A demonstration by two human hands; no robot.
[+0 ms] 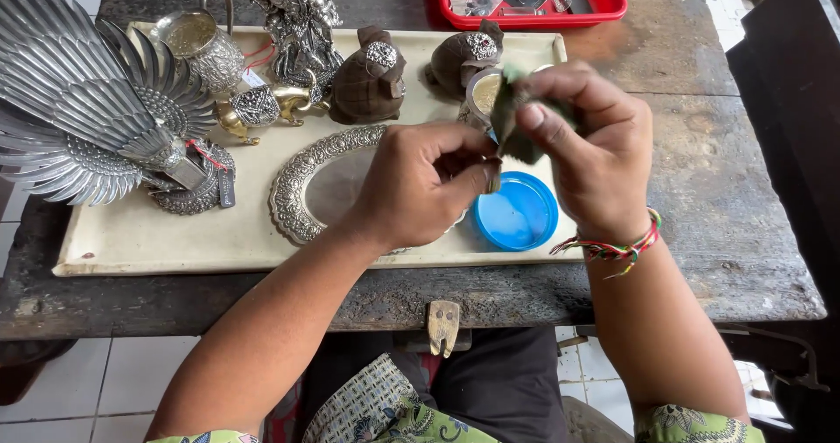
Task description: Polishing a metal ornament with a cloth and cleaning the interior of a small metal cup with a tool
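My left hand [420, 185] is closed around a small metal piece held over an oval silver tray [297, 176]; most of the piece is hidden by my fingers. My right hand [586, 150] pinches a dark green cloth [512, 124] and presses it against that piece. A woven red and green bracelet [612, 249] sits on my right wrist. Just below the two hands lies a round blue lid [516, 214].
A cream board [157, 237] on a worn wooden table [717, 189] carries a silver winged bird figure [87, 111], a silver cup [201, 49], a gold elephant [262, 109], two dark turtle figures [367, 80] and an open tin [484, 89]. A red tray [604, 1] sits at the back.
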